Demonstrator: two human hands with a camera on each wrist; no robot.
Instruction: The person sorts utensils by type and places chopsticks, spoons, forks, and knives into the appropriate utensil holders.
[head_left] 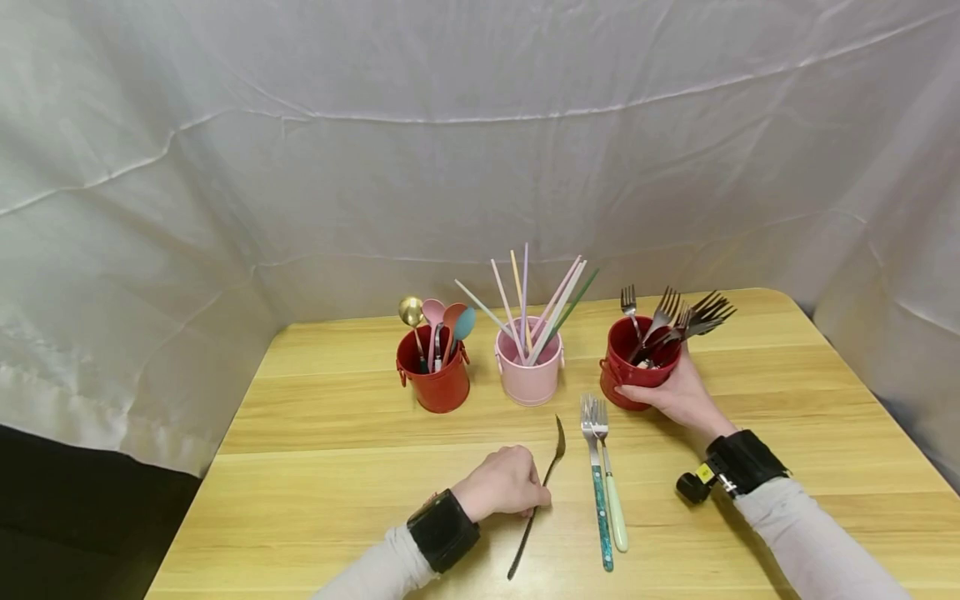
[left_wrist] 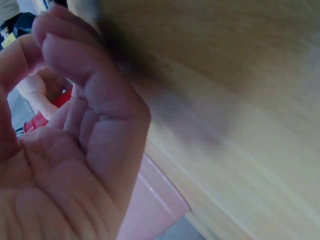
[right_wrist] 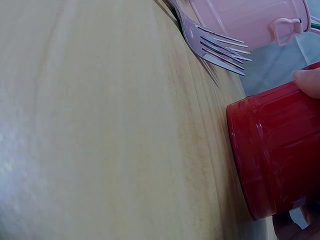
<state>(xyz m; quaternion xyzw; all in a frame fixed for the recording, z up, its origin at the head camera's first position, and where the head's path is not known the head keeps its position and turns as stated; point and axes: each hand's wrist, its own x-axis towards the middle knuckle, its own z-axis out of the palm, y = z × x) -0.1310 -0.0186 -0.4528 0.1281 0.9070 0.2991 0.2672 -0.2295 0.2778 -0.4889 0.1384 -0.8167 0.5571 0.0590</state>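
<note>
My left hand point(head_left: 504, 483) pinches the handle of a dark, slender fork point(head_left: 557, 446), which is seen edge-on low over the table. In the left wrist view the thumb and fingertips of the left hand point(left_wrist: 75, 120) come together, and the fork is hidden there. On the right, my right hand point(head_left: 686, 398) grips a red bucket point(head_left: 618, 383) from its near right side. Several forks point(head_left: 666, 310) stand in that bucket, tines up. The right wrist view shows the red bucket point(right_wrist: 280, 150) close up, with the thumb point(right_wrist: 309, 82) on its wall.
Two forks, one teal-handled point(head_left: 602, 517) and one pale green-handled point(head_left: 617, 517), lie side by side between the hands. Behind them stands a pink bucket point(head_left: 528, 383) of coloured straws. Another red bucket point(head_left: 442, 392), holding several spoons, is at left. Grey cloth point(head_left: 480, 183) hangs behind the table.
</note>
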